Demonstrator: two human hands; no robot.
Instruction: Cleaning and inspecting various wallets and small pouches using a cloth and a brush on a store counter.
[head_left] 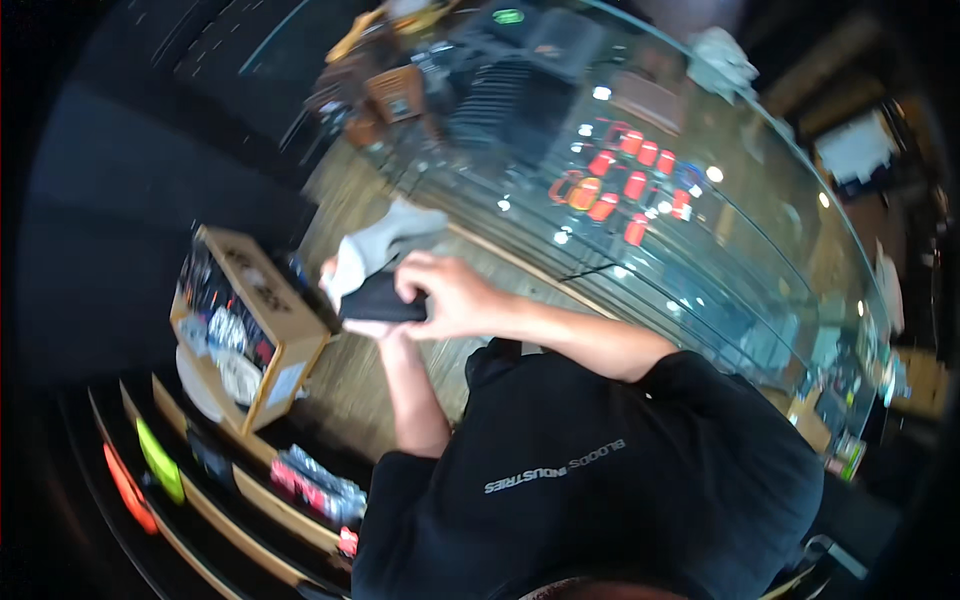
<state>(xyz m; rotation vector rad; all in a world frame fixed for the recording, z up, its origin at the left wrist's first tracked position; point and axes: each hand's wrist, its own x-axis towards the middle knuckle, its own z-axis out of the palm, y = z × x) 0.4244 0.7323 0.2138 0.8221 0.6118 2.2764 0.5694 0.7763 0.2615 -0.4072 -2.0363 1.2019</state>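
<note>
Over on the left, a cardboard box (262, 325) stands open on the wooden counter (355, 385), packed with small glossy packets, and below it run shelf edges with bright green and red tags. Moving in from there, the person's left hand (372, 325) comes up under a dark folded cloth item (382, 300), palm beneath it; the fingers are mostly hidden by the fabric, so I can't tell how tightly they curl, only that the bundle rests on them. A pale grey cloth (385, 245) sticks up just behind and touches the dark one, draped loosely over the far side. Now the right hand (447, 295): it sits on top, fingers bent over and closed down on the upper edge of the dark piece, thumb tucked in at the near side, so the thing is pinched between both hands just above the counter, right beside the box. That fabric looks soft and light, floppy rather than stiff, nothing fragile about it; I'd judge it wants a grip across a folded edge or it will sag open. Further right, behind curved glass (700, 250), a cluster of red and orange cups (625, 180) sits on display, blurred by reflections.
</note>
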